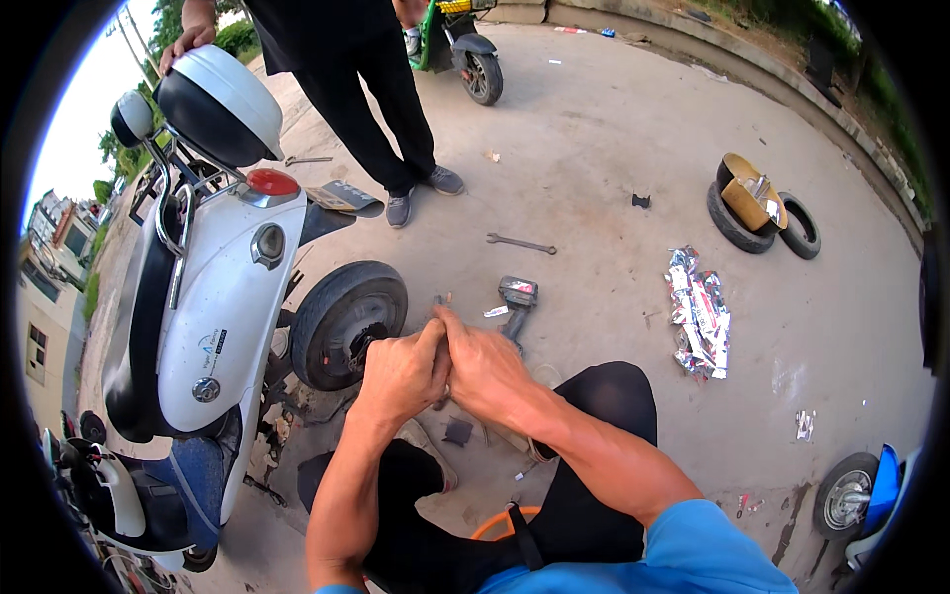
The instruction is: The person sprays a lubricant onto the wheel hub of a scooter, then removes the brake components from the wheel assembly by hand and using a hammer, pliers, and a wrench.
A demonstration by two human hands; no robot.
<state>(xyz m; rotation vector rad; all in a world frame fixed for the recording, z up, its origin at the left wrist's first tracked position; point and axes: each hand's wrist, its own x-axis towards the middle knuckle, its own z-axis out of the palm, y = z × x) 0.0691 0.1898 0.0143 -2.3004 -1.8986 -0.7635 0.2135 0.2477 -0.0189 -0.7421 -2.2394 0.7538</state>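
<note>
My left hand [401, 374] and my right hand [487, 366] meet in front of me, above my knees, with thumbs side by side. Both are closed, the fingers curled inward; whatever they grip, if anything, is hidden between them. Just beyond and left of them is the rear wheel [394, 305] of a white scooter [226, 297], with a dark part near its hub partly covered by my left hand. Past my right hand, a dark cordless power tool [519, 293] lies on the concrete. Farther off lies an open-end wrench [522, 243].
A person [341, 69] in black stands behind the scooter, one hand on its top box [223, 99]. Crumpled silver foil packaging [699, 317] lies to the right. Beyond it are a tyre [734, 223] and a yellow container [749, 198]. A blue vehicle [881, 490] stands at lower right.
</note>
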